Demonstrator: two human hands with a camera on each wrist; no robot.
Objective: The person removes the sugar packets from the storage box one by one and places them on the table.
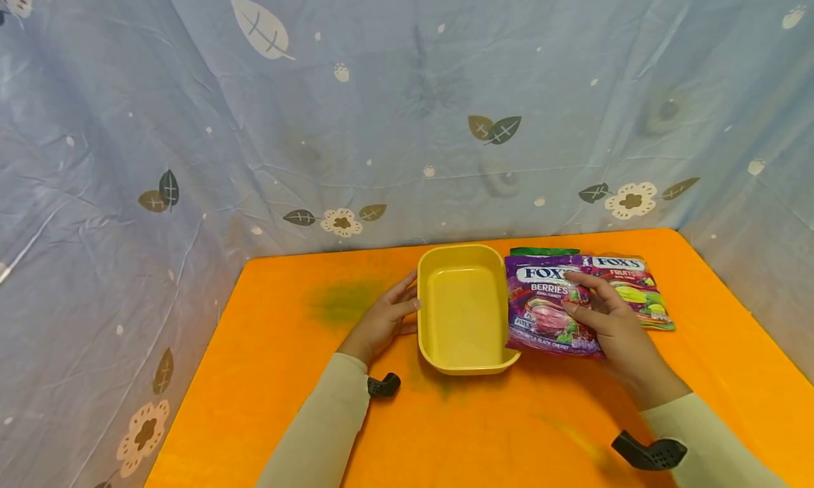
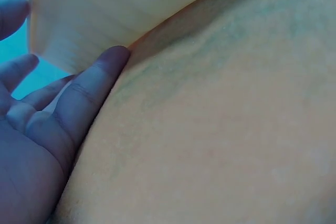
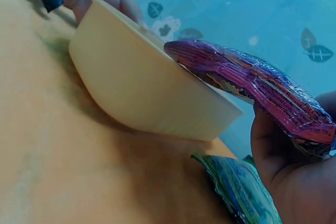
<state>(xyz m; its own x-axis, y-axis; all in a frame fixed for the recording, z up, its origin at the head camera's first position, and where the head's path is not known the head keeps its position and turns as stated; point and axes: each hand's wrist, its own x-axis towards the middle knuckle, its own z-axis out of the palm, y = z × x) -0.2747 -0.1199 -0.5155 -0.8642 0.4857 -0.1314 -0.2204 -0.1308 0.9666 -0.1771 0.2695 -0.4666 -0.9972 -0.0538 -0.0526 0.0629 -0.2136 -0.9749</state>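
Note:
A yellow plastic basin (image 1: 464,318) stands on the table, its inside bare. Along its left wall rests my left hand (image 1: 384,318), fingers extended; in the left wrist view the fingertips (image 2: 116,56) touch the basin's outer side. My right hand (image 1: 613,332) grips a purple Fox's Berries candy bag (image 1: 547,308) by its right side. The bag is raised, and its left edge overlaps the basin's right rim in the head view. From the right wrist, the bag (image 3: 247,80) appears tilted, with its far end at the rim.
A red Fox's Fruits candy bag (image 1: 636,290) lies right of the basin, partly behind my right hand. A green packet (image 1: 543,251) shows behind the purple bag. The orange-covered table (image 1: 273,389) is bordered by a patterned blue curtain (image 1: 394,121) at the back and sides.

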